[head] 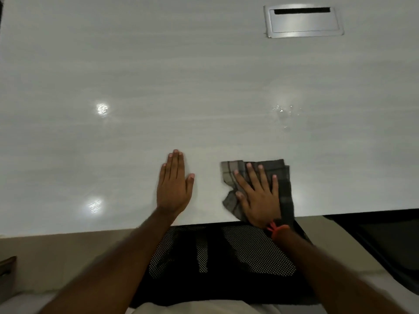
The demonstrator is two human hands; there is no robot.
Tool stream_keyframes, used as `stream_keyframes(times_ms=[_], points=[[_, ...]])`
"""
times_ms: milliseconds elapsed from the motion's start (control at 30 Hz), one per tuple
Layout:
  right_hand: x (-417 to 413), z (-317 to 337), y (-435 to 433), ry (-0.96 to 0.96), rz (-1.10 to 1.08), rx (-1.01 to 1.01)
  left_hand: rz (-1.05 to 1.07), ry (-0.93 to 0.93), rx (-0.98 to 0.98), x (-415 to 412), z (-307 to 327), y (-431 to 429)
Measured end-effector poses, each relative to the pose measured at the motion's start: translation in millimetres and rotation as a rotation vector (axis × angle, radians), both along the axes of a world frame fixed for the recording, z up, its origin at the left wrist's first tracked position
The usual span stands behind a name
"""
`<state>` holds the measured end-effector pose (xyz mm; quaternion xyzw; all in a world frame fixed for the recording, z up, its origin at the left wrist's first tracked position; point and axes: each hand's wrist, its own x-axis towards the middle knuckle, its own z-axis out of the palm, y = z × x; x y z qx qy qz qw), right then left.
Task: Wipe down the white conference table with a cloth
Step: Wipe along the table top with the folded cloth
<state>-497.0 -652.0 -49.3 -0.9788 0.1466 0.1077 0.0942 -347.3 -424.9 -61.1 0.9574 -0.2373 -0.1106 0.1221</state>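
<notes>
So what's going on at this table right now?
A person is wiping the white table with a grey checked cloth. The right hand presses flat on the cloth by the near edge, fingers spread. The left hand rests flat on the bare tabletop beside it. What look like water droplets sit farther out.

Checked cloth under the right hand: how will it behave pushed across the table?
Probably floppy: the cloth is creased and bunched by the thumb, so unpressed edges may fold. Likely slides easily; the table looks glossy. The right hand pressing flat should keep it spread.
</notes>
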Motion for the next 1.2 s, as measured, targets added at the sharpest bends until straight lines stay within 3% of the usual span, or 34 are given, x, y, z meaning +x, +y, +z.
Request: stream_keyframes(times_ms=[133, 233, 300, 400, 500, 667, 733, 800, 867, 933, 1000, 1100, 1200], points=[[37, -4, -82, -0.011, -0.278, -0.07, -0.072, 0.0, -0.003, 27, -2, -19], [98, -8, -88, -0.074, -0.51, -0.051, -0.114, 0.021, -0.03, 54, -3, -33], [118, -10, -54, -0.106, -0.427, -0.058, -0.112, 0.017, -0.045, 76, -3, -44], [108, -9, 0, -0.067, 0.002, -0.023, -0.072, -0.015, -0.056, 110, -3, -57], [119, -8, -35, -0.084, 0.113, 0.012, -0.045, -0.036, -0.065, 127, -5, -66], [190, -11, -146, -0.114, -0.51, -0.028, -0.037, -0.054, -0.079, 127, -8, -65], [223, -9, -147, -0.12, -0.619, -0.03, -0.027, -0.065, -0.079, 126, -8, -65], [250, -9, -116, -0.12, -0.383, -0.043, -0.025, -0.062, -0.079, 126, -8, -66], [262, -14, -88, -0.101, 0.077, -0.026, -0.026, -0.061, -0.08, 126, -8, -66], [273, -14, -111, -0.1, 0.239, -0.023, -0.026, -0.059, -0.083, 127, -8, -66], [282, -15, -164, -0.126, 0.005, -0.091, -0.021, -0.056, -0.078, 127, -8, -66], [287, -8, -234, -0.094, -0.52, -0.049, -0.016, -0.06, -0.069, 126, -9, -67], [314, -3, -210, -0.103, -0.666, -0.053, -0.021, -0.062, -0.061, 127, -8, -67]])
